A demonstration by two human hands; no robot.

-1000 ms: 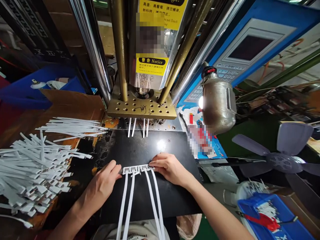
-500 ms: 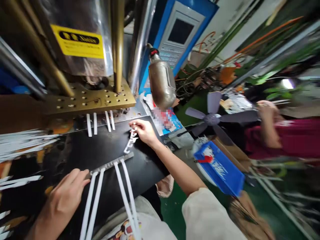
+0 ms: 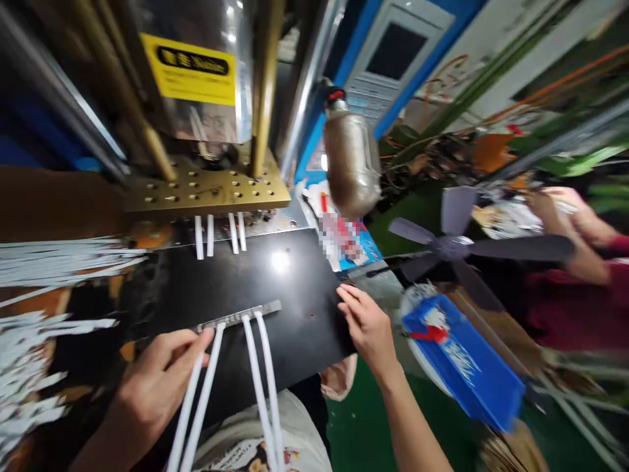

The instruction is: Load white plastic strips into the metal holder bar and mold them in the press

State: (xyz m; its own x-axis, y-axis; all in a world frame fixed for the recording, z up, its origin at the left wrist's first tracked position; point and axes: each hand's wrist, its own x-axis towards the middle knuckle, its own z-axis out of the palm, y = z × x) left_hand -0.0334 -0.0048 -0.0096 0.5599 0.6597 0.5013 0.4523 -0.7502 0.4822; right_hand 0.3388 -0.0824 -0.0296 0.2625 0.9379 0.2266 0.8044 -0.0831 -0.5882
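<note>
A narrow metal bar (image 3: 270, 307) with slots lies on the black tabletop (image 3: 304, 341). Several long white strips (image 3: 253, 354) are seated along it and run down toward my lap. At the bar's left end my left hand (image 3: 160, 383) is closed, its thumb and fingers pinching the leftmost white strip (image 3: 192, 383) by the bar. My right hand (image 3: 366, 324) is over the table's right edge, fingers extended, with nothing visible in it. Short white strip ends (image 3: 199, 237) hang beneath the drilled brass plate (image 3: 211, 187) of the press.
White strips (image 3: 69, 259) pile up at the left. On the right are a blue bin (image 3: 472, 373), a fan (image 3: 452, 246) and a co-worker's arm (image 3: 574, 242). A metal canister (image 3: 351, 160) hangs beside the blue control panel (image 3: 393, 59).
My right hand has moved right, off the tabletop, and the small white piece it held is gone from view. My left hand has come onto the leftmost strip. The view has shifted.
</note>
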